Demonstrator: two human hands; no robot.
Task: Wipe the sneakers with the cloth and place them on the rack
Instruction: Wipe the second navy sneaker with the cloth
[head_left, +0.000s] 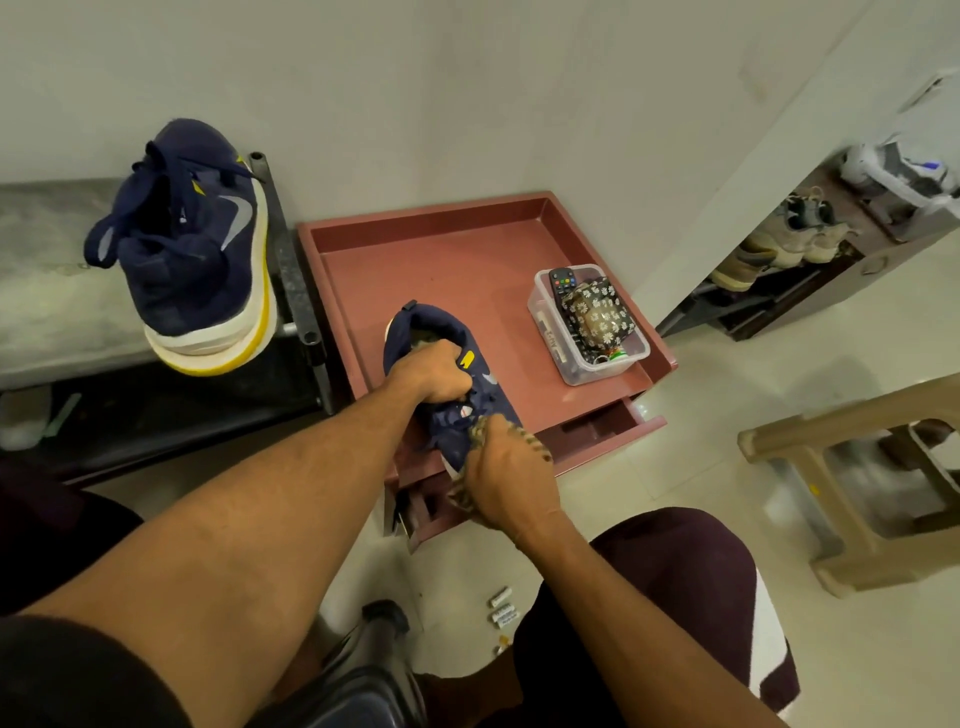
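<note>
The navy sneaker (411, 328) lies on the red-brown cabinet top (441, 260), near its front edge. The left hand (435, 373) grips its collar, fingers curled into the opening. The right hand (506, 480) clutches the cloth (482, 430) against the toe end. It is best to brace the collar firmly and rub in short strokes toward the sole. The other sneaker (192, 244) sits on the rack (297, 275), left.

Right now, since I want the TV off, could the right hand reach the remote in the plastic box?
Probably yes. The box is lidless, the remote lies on top, and nothing stands between it and the right hand. That hand grips the cloth, though, so it would need freeing first.
</note>
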